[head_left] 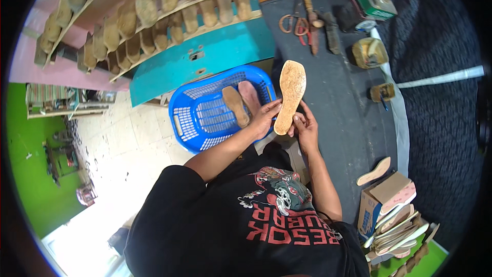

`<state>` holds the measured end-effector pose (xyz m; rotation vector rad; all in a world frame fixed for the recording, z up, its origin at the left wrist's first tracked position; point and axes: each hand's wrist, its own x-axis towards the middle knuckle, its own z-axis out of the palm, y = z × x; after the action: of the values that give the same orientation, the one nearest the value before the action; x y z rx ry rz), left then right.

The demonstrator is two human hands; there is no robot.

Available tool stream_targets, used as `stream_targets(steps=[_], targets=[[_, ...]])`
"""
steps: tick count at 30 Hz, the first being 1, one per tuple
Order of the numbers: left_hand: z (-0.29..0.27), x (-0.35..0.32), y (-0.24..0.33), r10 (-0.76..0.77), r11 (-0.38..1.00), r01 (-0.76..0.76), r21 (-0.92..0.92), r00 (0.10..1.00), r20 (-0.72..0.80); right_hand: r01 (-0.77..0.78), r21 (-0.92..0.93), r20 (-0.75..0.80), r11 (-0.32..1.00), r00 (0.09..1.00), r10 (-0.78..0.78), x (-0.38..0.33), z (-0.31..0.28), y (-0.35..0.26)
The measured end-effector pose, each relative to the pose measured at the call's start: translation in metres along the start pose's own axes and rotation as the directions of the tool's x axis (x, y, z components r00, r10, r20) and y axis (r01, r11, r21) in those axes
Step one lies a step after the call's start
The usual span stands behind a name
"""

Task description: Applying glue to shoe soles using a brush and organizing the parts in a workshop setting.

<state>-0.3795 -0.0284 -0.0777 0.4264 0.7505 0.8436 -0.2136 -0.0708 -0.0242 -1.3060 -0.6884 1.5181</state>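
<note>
A tan, speckled shoe insole is held up in front of me, its wide end pointing away and its narrow heel end toward me. My left hand pinches its left edge near the heel. On the opposite edge, my right hand grips it with thumb and fingers. Just left of and below my hands sits a blue plastic basket. Inside the basket lie a brown insole and a pinkish one, side by side.
A dark-covered workbench runs along my right, with scissors, a yellowish tub and a small pot. Nearer stands a cardboard box beside stacked insoles. Shelves of shoe lasts line the wall above a teal panel.
</note>
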Motion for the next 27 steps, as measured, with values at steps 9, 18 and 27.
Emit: stream_targets(steps=[9, 18, 27], targets=[[-0.157, -0.035, -0.002, -0.123, 0.984, 0.166, 0.059, 0.886, -0.447, -0.332, -0.15, 0.291, 0.931, 0.885, 0.362, 0.077, 0.072, 0.135], [-0.259, -0.075, -0.086, -0.367, 0.93, 0.278, -0.241, 0.644, -0.672, -0.463, -0.423, 0.354, 0.779, 0.706, 0.613, 0.08, 0.098, 0.244], [-0.289, -0.007, -0.104, -0.374, 0.927, 0.27, -0.26, 0.613, -0.696, -0.455, -0.457, 0.275, 0.764, 0.745, 0.608, 0.14, 0.084, 0.291]])
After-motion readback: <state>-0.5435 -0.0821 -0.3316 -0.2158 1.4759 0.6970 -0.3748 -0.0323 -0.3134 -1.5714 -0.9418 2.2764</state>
